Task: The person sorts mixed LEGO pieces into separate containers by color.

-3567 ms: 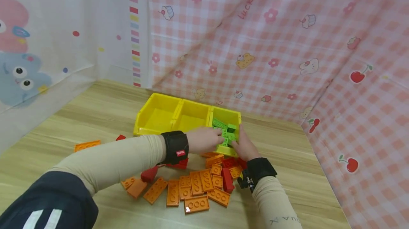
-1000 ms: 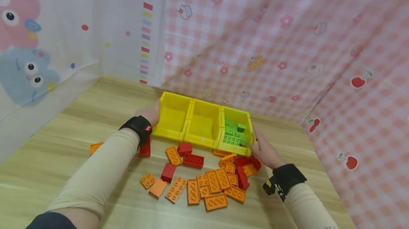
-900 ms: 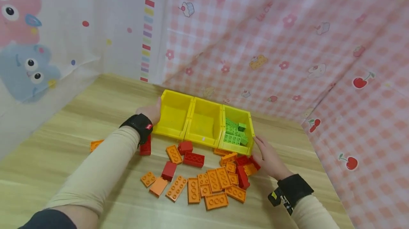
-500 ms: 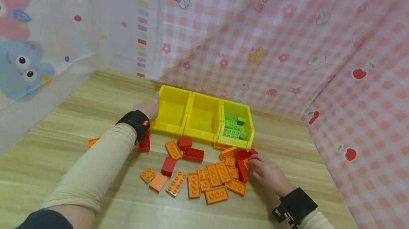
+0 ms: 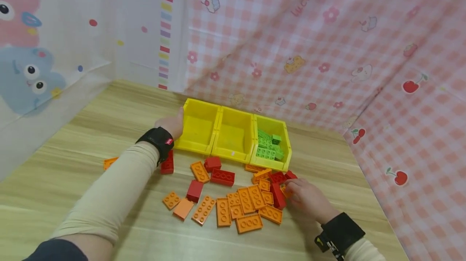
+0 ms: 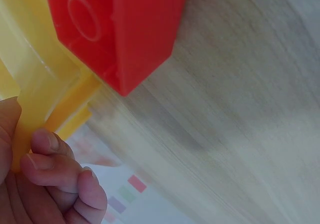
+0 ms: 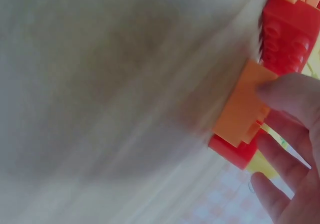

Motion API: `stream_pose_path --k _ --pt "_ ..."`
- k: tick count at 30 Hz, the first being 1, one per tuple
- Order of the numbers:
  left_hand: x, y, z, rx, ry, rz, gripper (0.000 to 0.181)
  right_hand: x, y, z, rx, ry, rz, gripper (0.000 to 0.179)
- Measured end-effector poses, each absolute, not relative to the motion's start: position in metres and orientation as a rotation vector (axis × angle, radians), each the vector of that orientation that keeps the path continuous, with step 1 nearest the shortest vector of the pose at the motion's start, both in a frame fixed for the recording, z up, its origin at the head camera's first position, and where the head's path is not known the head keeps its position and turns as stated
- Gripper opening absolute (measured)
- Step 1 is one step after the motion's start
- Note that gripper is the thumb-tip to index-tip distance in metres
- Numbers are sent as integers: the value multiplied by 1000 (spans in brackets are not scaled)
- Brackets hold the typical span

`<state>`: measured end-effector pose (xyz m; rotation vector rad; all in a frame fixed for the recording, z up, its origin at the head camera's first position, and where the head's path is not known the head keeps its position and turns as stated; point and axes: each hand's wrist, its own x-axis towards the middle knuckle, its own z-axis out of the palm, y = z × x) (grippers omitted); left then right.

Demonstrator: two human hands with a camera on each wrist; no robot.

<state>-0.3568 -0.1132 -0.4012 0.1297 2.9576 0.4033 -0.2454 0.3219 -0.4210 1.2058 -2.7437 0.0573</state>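
Note:
A yellow three-part bin [image 5: 233, 135] stands near the back of the table, with green bricks [image 5: 267, 147] in its right compartment. My left hand [image 5: 171, 126] grips the bin's left end. In the left wrist view the thumb and curled fingers [image 6: 55, 171] pinch its yellow wall, and a red brick [image 6: 145, 28] lies close by. My right hand [image 5: 311, 201] is at the right end of the loose bricks. In the right wrist view its thumb and fingers pinch an orange brick [image 7: 242, 103], beside a red brick [image 7: 287, 33].
Several orange plates [image 5: 249, 222] and red bricks [image 5: 223, 177] lie scattered in front of the bin. One orange piece [image 5: 110, 162] lies apart at the left, beside my left forearm. Patterned cloth [image 5: 291, 42] hangs behind and at both sides of the table.
My left hand has moved from the green bricks to the bin's left end. My right hand has left the bin's right wall, come down to the loose bricks and taken an orange brick.

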Motion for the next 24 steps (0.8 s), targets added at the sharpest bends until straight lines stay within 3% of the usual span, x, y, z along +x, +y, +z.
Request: stream_pose_path --k 5,12,18,24 --pt "-356 -118 -401 120 2986 398 56 -255 315 -414 1282 -2731 78 22" --pt "-359 -117 -403 87 2977 384 56 -265 287 -390 1177 -2871 102 23" --pt "-366 -114 -411 87 2998 342 58 -274 229 -369 1081 -2917 63 18" --pt "-364 -113 -416 72 3021 339 57 -289 172 -363 1171 -2798 72 17"
